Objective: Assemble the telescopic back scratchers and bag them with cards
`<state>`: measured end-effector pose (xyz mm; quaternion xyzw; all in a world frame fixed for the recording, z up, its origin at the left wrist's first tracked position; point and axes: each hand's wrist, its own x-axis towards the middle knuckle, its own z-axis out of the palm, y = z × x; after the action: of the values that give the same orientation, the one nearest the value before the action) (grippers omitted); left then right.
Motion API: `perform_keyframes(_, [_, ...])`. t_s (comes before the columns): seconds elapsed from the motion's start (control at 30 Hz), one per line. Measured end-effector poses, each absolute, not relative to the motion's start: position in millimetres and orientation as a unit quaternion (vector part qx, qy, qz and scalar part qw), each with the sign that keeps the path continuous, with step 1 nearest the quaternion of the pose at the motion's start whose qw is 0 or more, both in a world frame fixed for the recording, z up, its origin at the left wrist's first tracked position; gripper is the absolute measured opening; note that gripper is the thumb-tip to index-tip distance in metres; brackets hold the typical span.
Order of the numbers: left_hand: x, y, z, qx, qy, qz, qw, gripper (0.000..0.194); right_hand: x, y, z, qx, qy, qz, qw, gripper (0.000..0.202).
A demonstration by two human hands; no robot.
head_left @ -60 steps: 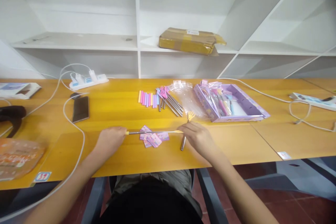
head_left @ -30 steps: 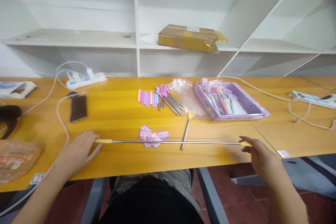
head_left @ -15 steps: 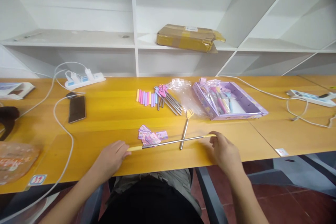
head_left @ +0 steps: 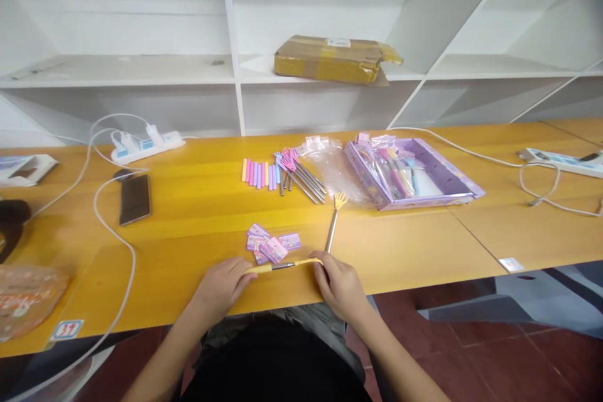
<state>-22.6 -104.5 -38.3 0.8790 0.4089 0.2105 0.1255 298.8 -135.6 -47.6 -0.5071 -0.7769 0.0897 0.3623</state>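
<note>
A yellow telescopic back scratcher (head_left: 281, 266) lies level between my hands, its metal rod mostly collapsed. Its yellow grip is pinched by my left hand (head_left: 221, 289), while my right hand (head_left: 340, 286) closes on the yellow claw end. Just beyond the right hand, a second yellow-clawed back scratcher (head_left: 332, 229) rests on the table, its lower end hidden. Small purple-pink cards (head_left: 271, 247) are loosely heaped behind the held one. Farther back sit a row of pastel grip sleeves (head_left: 260, 174) and a pile of pink and blue back scratchers (head_left: 305, 177).
Clear plastic bags (head_left: 332, 169) lie beside a purple display box (head_left: 445, 169) holding packaged pieces. A phone (head_left: 134, 200), white cable (head_left: 125, 242) and power strip (head_left: 151, 147) are at left. A taped carton (head_left: 325, 61) sits on the shelf, another power strip (head_left: 565, 162) far right.
My right hand has moved left toward my left hand, and the back scratcher's long extended rod has slid in to a short length. My left hand has shifted slightly right.
</note>
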Motion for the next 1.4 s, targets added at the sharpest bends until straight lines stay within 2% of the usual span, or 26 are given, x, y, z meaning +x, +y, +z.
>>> perform_keyframes(0.13, [-24.1,-102.4,-35.2,0.878,0.399,0.207,0.166,0.036,300.7,-135.6,-47.2,-0.469,-0.808,0.118,0.336,0.012])
perform_keyframes(0.27, [-26.1,-100.4,-38.3,0.888,0.377,0.219,0.148,0.033,302.6,-135.2,-45.9,-0.441,-0.825,0.12,0.334,0.013])
perform_keyframes(0.53, [-16.0,-98.1,-45.3,0.909,0.361,0.206,-0.019,0.037,298.7,-132.5,-45.4,-0.429,-0.825,0.116,0.349,0.015])
perform_keyframes(0.63, [-22.4,-97.9,-45.7,0.907,0.383,0.169,-0.042,0.035,310.6,-126.4,-40.5,-0.44,-0.811,0.121,0.365,0.019])
perform_keyframes(0.77, [-86.9,-92.7,-38.9,0.883,0.451,0.129,-0.035,0.034,392.0,-128.9,-30.6,-0.546,-0.727,0.157,0.386,0.035])
perform_keyframes(0.83, [-133.5,-93.2,-33.4,0.863,0.482,0.144,-0.044,0.04,454.3,-140.3,-25.1,-0.636,-0.637,0.14,0.413,0.047])
perform_keyframes(0.9, [-170.5,-98.6,-29.1,0.868,0.47,0.157,0.003,0.04,510.5,-155.5,-20.3,-0.682,-0.571,0.108,0.444,0.058])
perform_keyframes(1.0, [-188.3,-110.3,-28.8,0.878,0.443,0.158,0.09,0.044,554.3,-173.0,-17.5,-0.71,-0.558,0.128,0.411,0.065])
perform_keyframes(1.17, [-162.1,-112.4,-36.9,0.836,0.504,0.201,0.081,0.042,536.7,-164.7,-41.0,-0.757,-0.522,0.189,0.346,0.072])
perform_keyframes(1.27, [-154.8,-108.2,-38.7,0.811,0.538,0.22,0.072,0.044,521.6,-148.6,-65.5,-0.834,-0.455,0.092,0.298,0.076])
perform_keyframes(1.33, [-154.7,-107.5,-37.7,0.802,0.553,0.214,0.073,0.045,518.5,-141.7,-77.7,-0.871,-0.425,0.026,0.245,0.072])
perform_keyframes(1.4, [-155.0,-108.4,-35.6,0.799,0.558,0.208,0.077,0.044,519.7,-139.2,-84.3,-0.883,-0.421,0.013,0.207,0.064])
